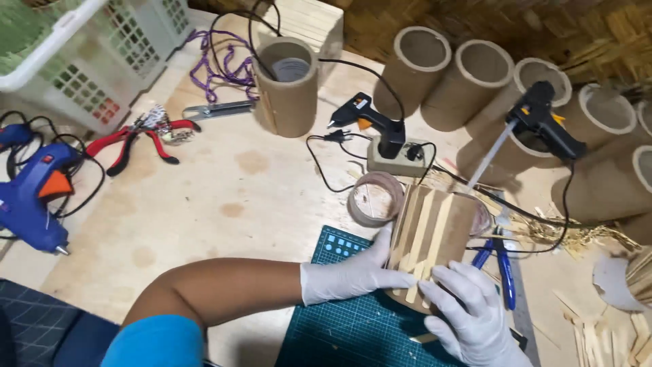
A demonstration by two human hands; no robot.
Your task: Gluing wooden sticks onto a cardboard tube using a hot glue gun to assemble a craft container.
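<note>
Both hands on the tube [435, 238] at 5 o'clock on the desk [224, 197]: left hand [353, 275] braces it, right hand [468, 312] presses a stick [424, 268]. Step looks like cladding; sticks must seat flush.

A blue hot-glue gun with an orange trigger [35, 197] lies at the table's left edge — red-handled pliers [136, 144] nearby, a white plastic lattice basket [95, 54] behind, and a black hot-glue gun [377, 122] beside an upright brown cardboard tube [286, 88].

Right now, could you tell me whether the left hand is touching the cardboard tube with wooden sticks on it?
Touching: the head view shows the left hand's fingers pressed against the sticks on the cardboard tube.
</note>
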